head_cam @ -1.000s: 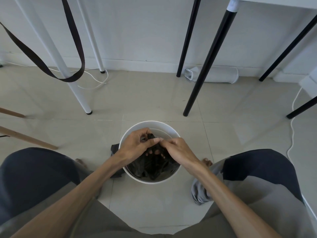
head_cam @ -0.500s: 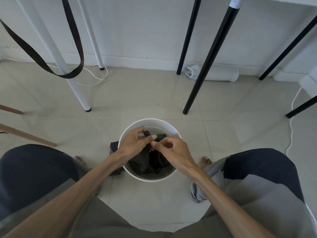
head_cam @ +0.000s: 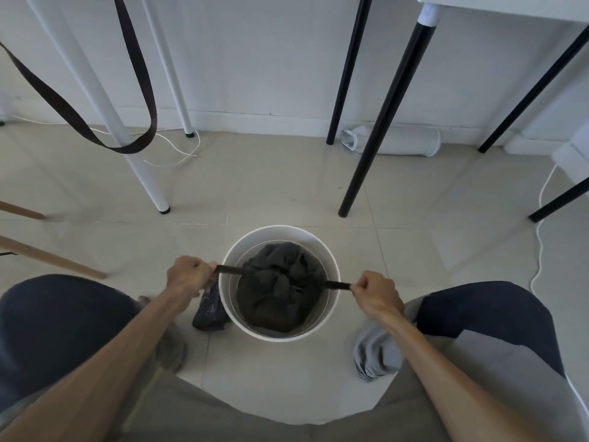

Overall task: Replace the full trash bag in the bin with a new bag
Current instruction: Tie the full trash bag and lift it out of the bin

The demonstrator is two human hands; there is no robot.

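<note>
Knotting the full trash bag shut inside the bin

The black trash bag (head_cam: 277,291) sits in the white bin (head_cam: 331,301) on the floor, its neck gathered in a knot. The left hand (head_cam: 188,277) and right hand (head_cam: 376,293) each have their fingers curled tight round one stretched tie end, drawn apart over the rim. A dark folded bag (head_cam: 208,309), probably the replacement, lies just beside the bin. Next, judging by this, comes lifting the tied bag straight out.

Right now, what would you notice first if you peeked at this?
Two hands pull a black trash bag tight in the white bin at the middle. The left hand and right hand each grip a bag end, stretched sideways. A brown strap dangles upper left.
</note>
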